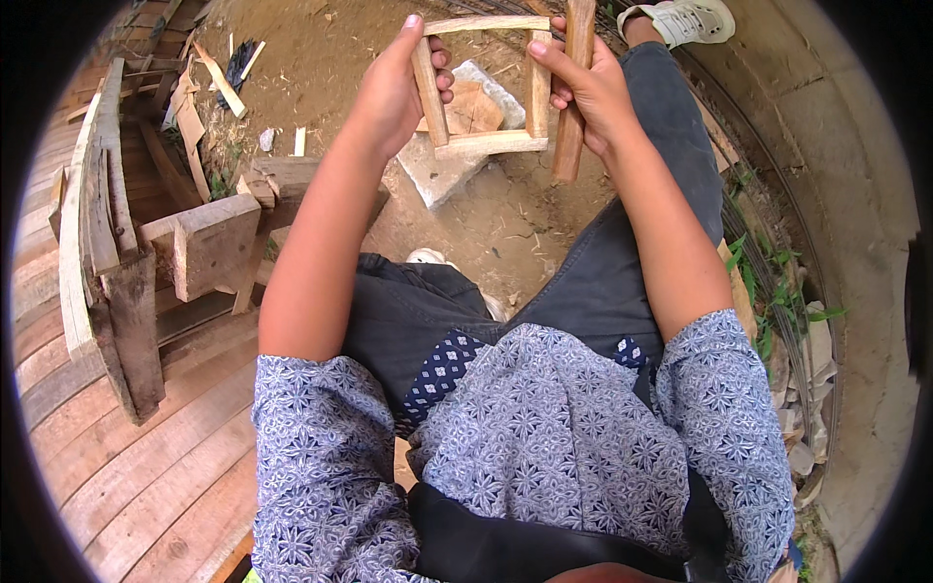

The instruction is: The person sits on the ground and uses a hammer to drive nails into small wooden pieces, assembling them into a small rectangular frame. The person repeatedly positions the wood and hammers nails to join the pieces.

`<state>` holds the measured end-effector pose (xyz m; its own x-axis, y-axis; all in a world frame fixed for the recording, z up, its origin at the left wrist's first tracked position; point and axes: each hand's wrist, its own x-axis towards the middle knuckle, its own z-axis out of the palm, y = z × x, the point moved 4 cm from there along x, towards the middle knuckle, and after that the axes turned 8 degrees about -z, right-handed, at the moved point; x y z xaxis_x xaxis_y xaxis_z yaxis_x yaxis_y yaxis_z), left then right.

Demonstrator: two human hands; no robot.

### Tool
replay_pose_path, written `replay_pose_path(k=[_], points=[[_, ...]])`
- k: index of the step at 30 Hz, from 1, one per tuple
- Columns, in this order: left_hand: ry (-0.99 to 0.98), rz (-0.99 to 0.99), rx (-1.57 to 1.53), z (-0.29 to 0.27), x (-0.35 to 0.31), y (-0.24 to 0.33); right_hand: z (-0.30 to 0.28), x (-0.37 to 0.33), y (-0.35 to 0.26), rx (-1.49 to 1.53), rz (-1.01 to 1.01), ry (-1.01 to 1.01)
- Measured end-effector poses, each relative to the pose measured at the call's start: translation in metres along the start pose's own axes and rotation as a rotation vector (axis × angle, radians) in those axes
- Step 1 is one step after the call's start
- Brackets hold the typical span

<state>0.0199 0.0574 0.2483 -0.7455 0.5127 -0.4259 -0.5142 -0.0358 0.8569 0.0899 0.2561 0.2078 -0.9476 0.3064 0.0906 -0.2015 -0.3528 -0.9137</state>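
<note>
Near the top of the view, a small four-sided wooden frame (491, 145) of pale strips is held up between my hands. My left hand (389, 87) grips its left side, thumb along the upper corner and fingers curled behind. The right side is pinched by my right hand (598, 92), its thumb lying over the strip. That same hand also holds a darker brown wooden stick (569, 146), upright just right of the frame and apart from it. Through the frame's opening a wooden block (471, 109) shows, resting on a pale stone slab (437, 173) on the ground.
Left of me stands a rough timber structure (126, 321) beside stacked planks (185, 466). Wood offcuts (219, 83) lie on the dirt at upper left. A concrete wall (846, 146) curves along the right, with metal rods (792, 233) and weeds (763, 291) at its foot.
</note>
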Motion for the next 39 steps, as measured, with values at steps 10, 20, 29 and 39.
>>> replay_pose_path(k=[10, 20, 29, 39], points=[[0.016, 0.008, -0.021, -0.010, -0.005, 0.007, 0.006, 0.011, -0.013, 0.121, 0.047, -0.018], [-0.103, -0.117, -0.205, -0.038, 0.006, 0.007, 0.022, 0.035, -0.012, -0.082, 0.007, -0.111], [-0.040, -0.151, -0.181, -0.042, 0.001, 0.016, 0.025, 0.041, -0.006, -0.097, -0.002, -0.159], [0.036, 0.212, -0.010, -0.049, 0.031, -0.003, 0.019, 0.033, 0.001, -0.077, 0.136, -0.072]])
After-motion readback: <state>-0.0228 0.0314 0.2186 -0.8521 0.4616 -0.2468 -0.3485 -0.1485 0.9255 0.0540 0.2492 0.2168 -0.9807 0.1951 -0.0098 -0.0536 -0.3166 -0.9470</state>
